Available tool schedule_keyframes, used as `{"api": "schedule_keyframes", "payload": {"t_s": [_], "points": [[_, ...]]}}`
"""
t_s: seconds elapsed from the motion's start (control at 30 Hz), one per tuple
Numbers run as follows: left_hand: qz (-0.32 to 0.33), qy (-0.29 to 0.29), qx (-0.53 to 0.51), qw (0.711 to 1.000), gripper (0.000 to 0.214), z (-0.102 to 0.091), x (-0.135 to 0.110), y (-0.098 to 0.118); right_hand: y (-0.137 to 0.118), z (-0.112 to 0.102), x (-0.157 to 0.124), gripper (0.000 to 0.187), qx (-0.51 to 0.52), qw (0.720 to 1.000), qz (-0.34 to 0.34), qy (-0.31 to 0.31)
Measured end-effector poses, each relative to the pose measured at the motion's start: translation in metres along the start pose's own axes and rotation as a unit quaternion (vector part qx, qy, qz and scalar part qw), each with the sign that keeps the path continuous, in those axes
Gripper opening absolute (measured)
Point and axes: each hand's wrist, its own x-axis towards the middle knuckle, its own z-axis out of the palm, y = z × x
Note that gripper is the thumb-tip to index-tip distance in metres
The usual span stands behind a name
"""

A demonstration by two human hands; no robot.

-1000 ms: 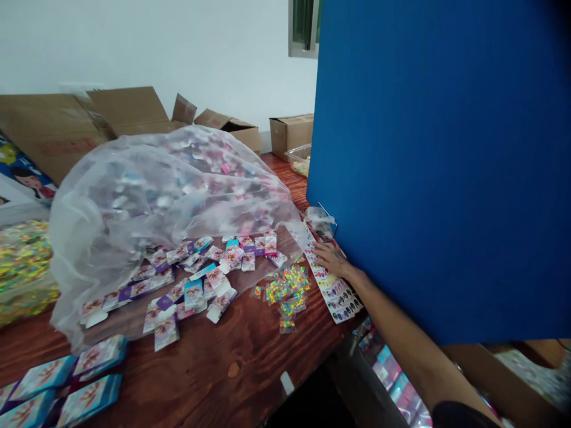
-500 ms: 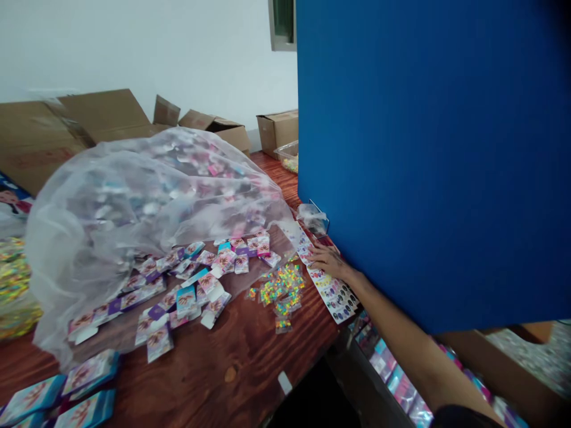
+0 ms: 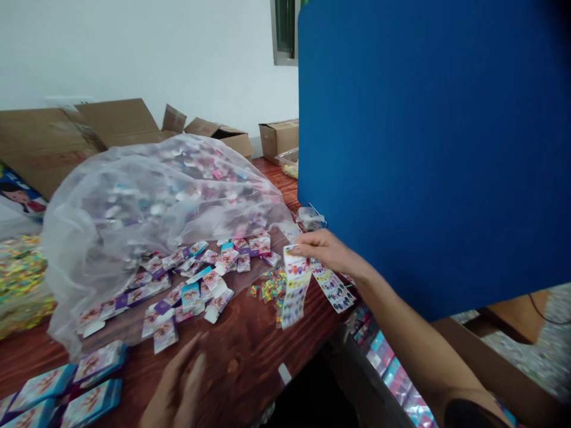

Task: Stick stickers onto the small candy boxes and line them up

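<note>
Sticker strip hangs from the right hand over the near side of the table, in front of some bright packets. Whether its lower end touches the wood I cannot tell. The right thumb and fingers are closed on its top end. The left hand, blurred at the bottom edge, has its fingers a little apart and shows nothing between them.

The strip looks very light, thin and bendy, probably smooth-faced and easy to crease. An end or edge seems the best hold, a light pinch clear of the printed stickers. More strips lie flat by the right wrist; smooth sheets like these may cling together, so one corner should be lifted first.

A sheer bag covers a heap of small boxes, with more boxes loose at its near edge, some flaps open. At far left, a clear-sided container holds yellow and multicoloured bits; a clear tub at the back holds pale yellow ones. Cartons stand along the wall, some with flaps up, their insides hidden. Below the table edge sit shiny pink and blue packs, their container partly hidden.
</note>
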Motion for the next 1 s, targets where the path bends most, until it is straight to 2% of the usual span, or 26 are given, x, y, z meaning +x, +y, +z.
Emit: {"api": "schedule_keyframes", "payload": {"t_s": [0.07, 0.13, 0.17, 0.23, 0.3, 0.4, 0.5, 0.6, 0.73, 0.83, 0.9, 1.0], "points": [[-0.007, -0.074, -0.075, 0.994, 0.048, 0.022, 0.007, 0.031, -0.004, 0.029, 0.013, 0.035, 0.013, 1.000, -0.011, -0.023], [-0.021, -0.169, -0.154, 0.973, 0.043, 0.039, 0.011, 0.050, 0.004, 0.060, 0.023, 0.038, 0.023, 1.000, -0.006, -0.013], [-0.035, -0.203, -0.181, 0.962, 0.039, 0.044, 0.013, 0.053, 0.009, 0.074, 0.026, 0.038, 0.029, 1.000, 0.002, -0.003], [-0.073, -0.226, -0.225, 0.945, 0.031, 0.048, 0.015, 0.046, 0.021, 0.097, 0.030, 0.037, 0.047, 0.999, 0.016, 0.017], [-0.120, -0.202, -0.266, 0.935, 0.028, 0.046, 0.014, 0.031, 0.029, 0.112, 0.031, 0.037, 0.061, 0.997, 0.026, 0.027], [-0.177, -0.159, -0.313, 0.919, 0.030, 0.040, 0.010, 0.012, 0.035, 0.124, 0.034, 0.039, 0.067, 0.997, 0.035, 0.021], [-0.192, -0.178, -0.317, 0.912, 0.030, 0.039, 0.009, 0.004, 0.030, 0.129, 0.037, 0.038, 0.020, 0.999, 0.021, 0.023], [-0.218, -0.171, -0.334, 0.901, 0.030, 0.040, 0.011, 0.003, 0.020, 0.135, 0.027, 0.032, -0.065, 0.996, -0.050, 0.030], [-0.250, -0.116, -0.423, 0.863, 0.031, 0.035, 0.013, 0.005, 0.013, 0.148, -0.010, 0.024, -0.156, 0.969, -0.185, -0.046], [-0.256, -0.137, -0.453, 0.843, 0.031, 0.031, 0.013, 0.004, 0.018, 0.157, -0.038, 0.024, -0.198, 0.956, -0.194, -0.101], [-0.243, -0.156, -0.435, 0.853, 0.029, 0.031, 0.013, 0.001, 0.025, 0.159, -0.044, 0.023, -0.171, 0.961, -0.185, -0.116], [-0.202, -0.163, -0.372, 0.891, 0.024, 0.032, 0.012, -0.005, 0.037, 0.156, -0.036, 0.021, -0.081, 0.988, -0.125, -0.047]]}}
